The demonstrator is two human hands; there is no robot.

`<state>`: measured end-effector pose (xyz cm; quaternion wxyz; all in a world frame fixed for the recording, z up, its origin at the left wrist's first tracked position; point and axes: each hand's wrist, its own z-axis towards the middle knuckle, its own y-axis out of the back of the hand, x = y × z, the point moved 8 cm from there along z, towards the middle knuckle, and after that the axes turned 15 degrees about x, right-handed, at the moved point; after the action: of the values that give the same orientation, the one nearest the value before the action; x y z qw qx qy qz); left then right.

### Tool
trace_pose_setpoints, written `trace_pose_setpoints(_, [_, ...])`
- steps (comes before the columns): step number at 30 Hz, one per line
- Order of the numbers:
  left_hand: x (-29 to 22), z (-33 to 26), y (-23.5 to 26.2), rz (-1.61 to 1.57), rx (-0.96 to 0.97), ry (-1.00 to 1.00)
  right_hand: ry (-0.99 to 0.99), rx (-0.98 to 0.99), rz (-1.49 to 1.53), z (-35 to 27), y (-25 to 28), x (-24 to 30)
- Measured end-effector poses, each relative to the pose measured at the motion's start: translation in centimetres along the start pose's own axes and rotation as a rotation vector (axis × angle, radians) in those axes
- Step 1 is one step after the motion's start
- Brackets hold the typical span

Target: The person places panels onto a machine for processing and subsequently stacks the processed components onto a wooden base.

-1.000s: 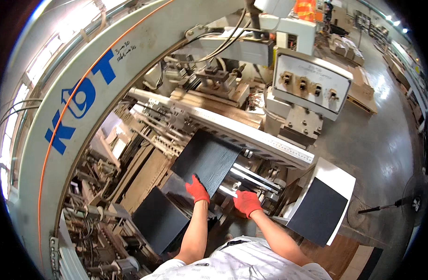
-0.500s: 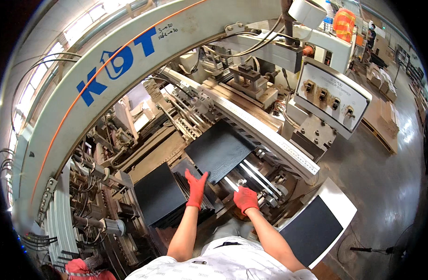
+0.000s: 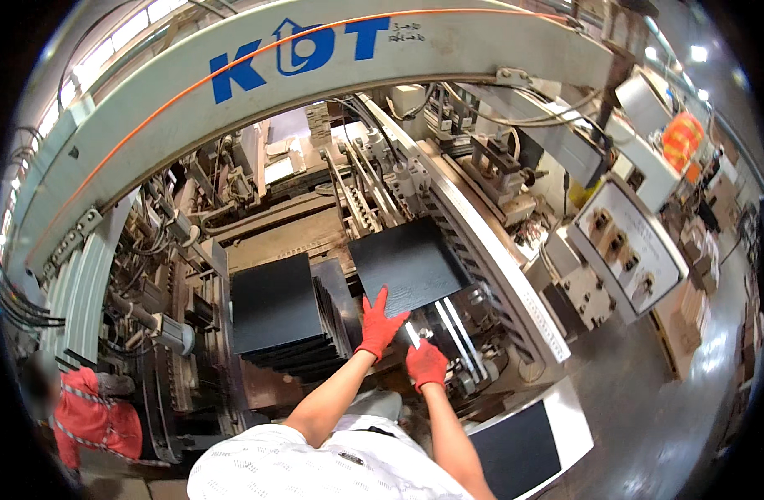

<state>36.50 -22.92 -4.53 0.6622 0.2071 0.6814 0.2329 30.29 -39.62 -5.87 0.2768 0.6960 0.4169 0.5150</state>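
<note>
My left hand (image 3: pixel 377 327), in a red glove, has its thumb and fingers spread at the near left edge of a flat black panel (image 3: pixel 411 262). The panel lies on the machine bed. My right hand (image 3: pixel 427 365), also in a red glove, is curled just in front of that panel, beside bright metal rails (image 3: pixel 460 329). What its fingers hold, if anything, is hidden. To the left sits a stack of black panels (image 3: pixel 275 304); more panels lean at an angle (image 3: pixel 338 304) between the stack and my left hand.
A pale machine arm (image 3: pixel 165 117) arches overhead. A long white guide rail (image 3: pixel 498 258) runs along the right side of the bed, near a switch box (image 3: pixel 628 242). A white-edged board with a dark top (image 3: pixel 515 454) stands at lower right. Someone in red (image 3: pixel 98 417) is at lower left.
The view has turned, so the machine appears rotated and a person in red shows more at lower left. My left hand has come closer to the panel's near edge; both hands are nearer each other.
</note>
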Motion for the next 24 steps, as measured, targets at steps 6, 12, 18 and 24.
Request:
trace_pose_setpoints(6, [-0.5,-0.8,1.0,0.027,0.097,0.129,-0.027,0.04,0.041,-0.6,0.1,0.6])
trace_pose_setpoints(12, [-0.7,-1.8,2.0,-0.032,0.147,0.194,-0.033,0.066,0.021,-1.4,0.0,1.6])
trace_pose_setpoints(18, [-0.6,-1.3,1.4,0.016,0.239,0.17,-0.016,0.063,0.023,-0.7,0.0,1.0])
trace_pose_setpoints(24, [2.9,-1.6,2.1,-0.09,0.349,-0.24,0.046,0.054,-0.02,-0.6,-0.1,1.9])
